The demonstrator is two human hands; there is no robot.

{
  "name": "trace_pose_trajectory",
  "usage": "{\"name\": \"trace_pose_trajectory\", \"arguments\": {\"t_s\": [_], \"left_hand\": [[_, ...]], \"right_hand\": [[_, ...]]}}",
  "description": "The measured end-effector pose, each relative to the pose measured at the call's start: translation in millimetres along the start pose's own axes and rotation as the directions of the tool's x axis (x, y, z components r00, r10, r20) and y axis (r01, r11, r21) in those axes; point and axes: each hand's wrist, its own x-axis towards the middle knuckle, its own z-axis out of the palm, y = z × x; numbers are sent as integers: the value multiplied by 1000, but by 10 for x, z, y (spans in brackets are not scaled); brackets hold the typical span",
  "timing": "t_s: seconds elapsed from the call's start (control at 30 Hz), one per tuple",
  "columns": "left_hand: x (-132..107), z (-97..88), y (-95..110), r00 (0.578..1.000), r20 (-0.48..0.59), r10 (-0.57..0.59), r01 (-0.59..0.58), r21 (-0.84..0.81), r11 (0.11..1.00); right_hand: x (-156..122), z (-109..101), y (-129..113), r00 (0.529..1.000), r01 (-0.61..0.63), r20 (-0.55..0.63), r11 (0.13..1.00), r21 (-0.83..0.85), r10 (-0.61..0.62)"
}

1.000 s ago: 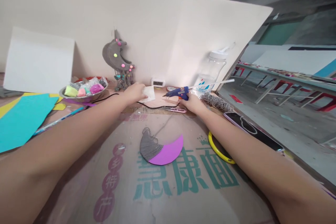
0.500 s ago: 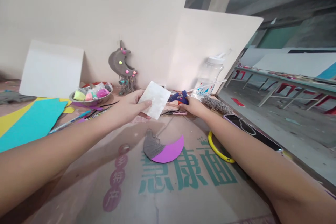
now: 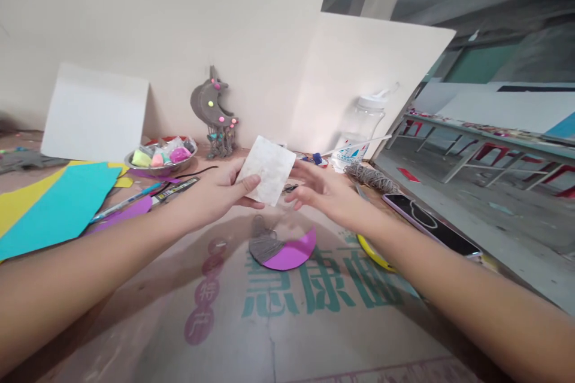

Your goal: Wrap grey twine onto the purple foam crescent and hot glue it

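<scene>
Card (image 3: 269, 169), white, flat and roughly square, is gripped at its lower left by the left hand (image 3: 231, 187), with the thumb laid across the near face and the fingers tucked behind. It is held raised above the printed brown work sheet (image 3: 157, 311) and slightly tilted, its somewhat longer sides slanting from lower left to upper right. By the right hand (image 3: 317, 188) nothing is seen to be held: its thumb and fingers are spread and half curled, pointed at the card's right edge. Whether that edge is touched by the fingertips cannot be told.

On the near side of both hands, below the gap between them, the flat purple crescent half wound in grey yarn (image 3: 287, 254) is laid on the sheet. Its long axis is set left to right, with the horns turned away from the body; the wound half is placed toward the left hand, the bare purple half toward the right. The blue tool with a long white stick (image 3: 317, 159) is partly hidden beyond the right hand.
</scene>
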Motion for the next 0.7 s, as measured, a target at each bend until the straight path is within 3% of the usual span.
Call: {"name": "trace_pose_trajectory", "arguments": {"t_s": [0.07, 0.13, 0.2, 0.27, 0.3, 0.37, 0.4, 0.47, 0.53, 0.7], "left_hand": [[-17, 12, 13, 999, 32, -1, 0, 24, 1000], [-28, -11, 47, 996, 84, 11, -18, 79, 997], [-31, -72, 97, 977, 211, 22, -55, 154, 987], [-23, -156, 146, 934, 357, -38, -38, 202, 979], [-16, -201, 165, 944, 329, -42, -36, 228, 973], [1, -282, 185, 995, 99, -25, -3, 271, 963], [9, -314, 187, 996, -86, 28, -1, 297, 955], [20, -356, 180, 968, -243, 64, 40, 402, 915], [23, -371, 167, 962, -261, 77, 55, 463, 885], [21, -362, 138, 985, -159, 63, 15, 447, 895]], "right_hand": [[33, 167, -59, 995, -71, 88, 976, 207, 53], [38, 261, -67, 986, -163, 91, 946, 280, 143], [18, 276, -42, 976, -219, 62, 924, 313, 211], [-11, 241, -6, 969, -243, 36, 906, 345, 246], [-22, 218, 9, 966, -249, 24, 899, 361, 257], [-34, 181, 28, 961, -259, 11, 887, 383, 275], [-34, 172, 31, 960, -262, 9, 883, 389, 280], [-31, 172, 31, 959, -261, 2, 878, 401, 284], [-26, 185, 32, 959, -255, -7, 872, 418, 284], [-19, 196, 74, 958, -254, -6, 860, 443, 287]]}}
